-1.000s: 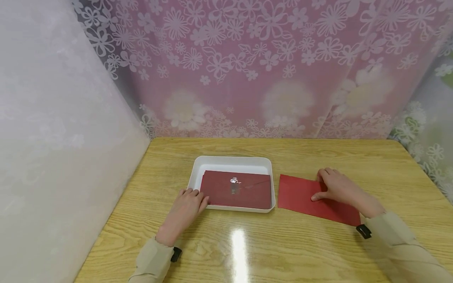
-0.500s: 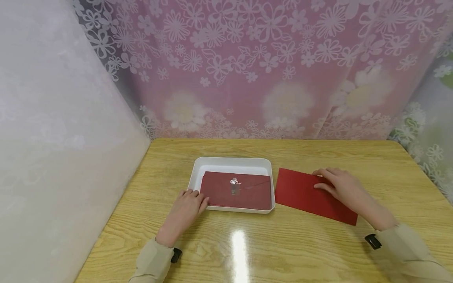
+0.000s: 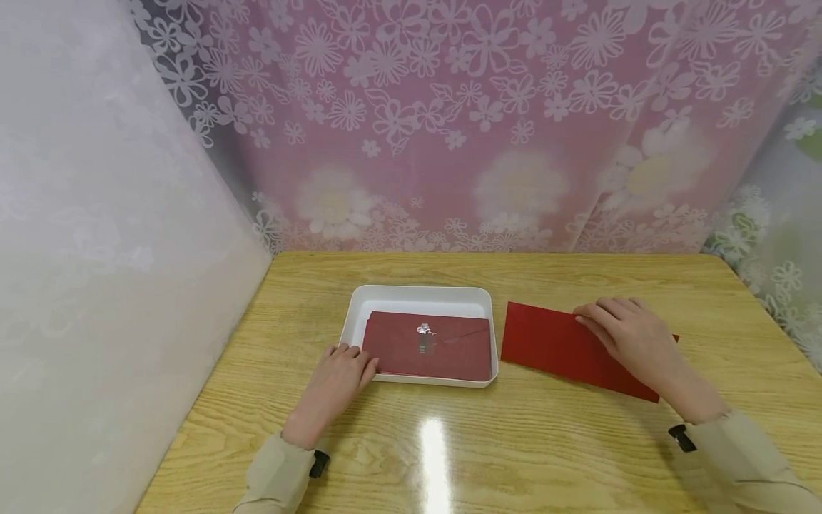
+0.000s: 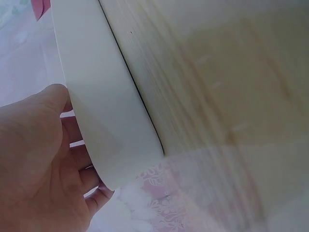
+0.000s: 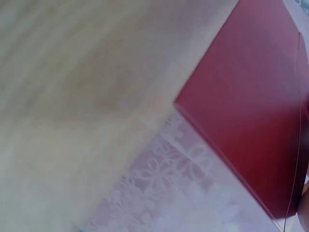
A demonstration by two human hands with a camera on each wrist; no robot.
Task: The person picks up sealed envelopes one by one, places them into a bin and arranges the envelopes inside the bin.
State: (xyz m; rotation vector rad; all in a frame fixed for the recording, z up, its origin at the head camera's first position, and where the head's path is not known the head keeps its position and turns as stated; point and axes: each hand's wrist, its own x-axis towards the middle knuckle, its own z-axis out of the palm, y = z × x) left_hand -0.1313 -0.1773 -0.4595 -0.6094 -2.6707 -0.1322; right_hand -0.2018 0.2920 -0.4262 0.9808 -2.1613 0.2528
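My right hand point(image 3: 632, 348) pinches a red envelope point(image 3: 549, 343) by its upper edge, with fingers at the back and thumb in front. The envelope hangs slightly tilted to the right of the white tray point(image 3: 427, 294), and in the right wrist view its red face point(image 5: 251, 92) shows plain. At the tray's front left corner, my left hand point(image 3: 335, 385) grips the rim. In the left wrist view its fingers point(image 4: 82, 157) bend over the wall from outside. Several dark red envelopes point(image 3: 459, 360) lie stacked in the tray, the top one bearing a silver flower print.
Wood-grain table point(image 3: 359, 457) surrounds the tray, with a bright light reflection near its front. A pink floral curtain point(image 3: 417, 178) hangs behind the table, and a pale sheet point(image 3: 115, 271) closes off the left side.
The right hand has lifted the red envelope off the table and tilted it more upright, shifting its grip along the upper edge. The left hand and tray stay put.
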